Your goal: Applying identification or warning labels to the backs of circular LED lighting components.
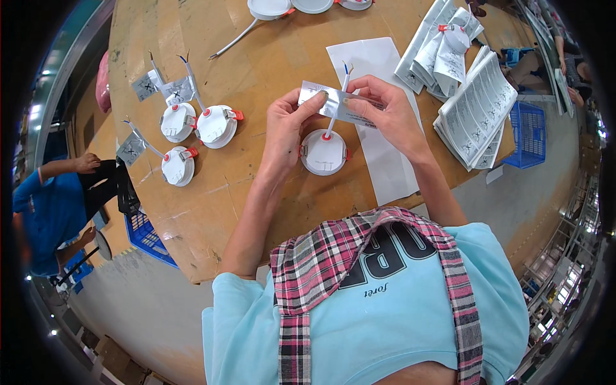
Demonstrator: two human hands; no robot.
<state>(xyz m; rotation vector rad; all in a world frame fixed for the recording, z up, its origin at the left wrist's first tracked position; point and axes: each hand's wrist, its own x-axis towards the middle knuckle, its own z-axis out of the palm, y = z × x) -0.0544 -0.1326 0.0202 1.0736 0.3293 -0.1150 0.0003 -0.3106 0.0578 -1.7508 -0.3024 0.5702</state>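
Note:
A silver sticker label (335,102) is stretched crosswise behind the white cable of a round white downlight (323,154) or around it; I cannot tell which. My left hand (290,122) pinches the label's left part, thumb on top. My right hand (389,115) pinches its right part the same way. The downlight lies back-up on the table below my hands, with red clips at its sides. Its cable rises between my thumbs and ends in bare blue and brown wires (347,68).
Several downlights with labelled cables, such as one downlight (217,126), lie on the wooden table (256,70) at left. More lights (269,8) sit at the far edge. Stacked label sheets (478,109) and white paper (391,170) lie right. Blue crates (529,135) flank the table; a person (54,202) sits left.

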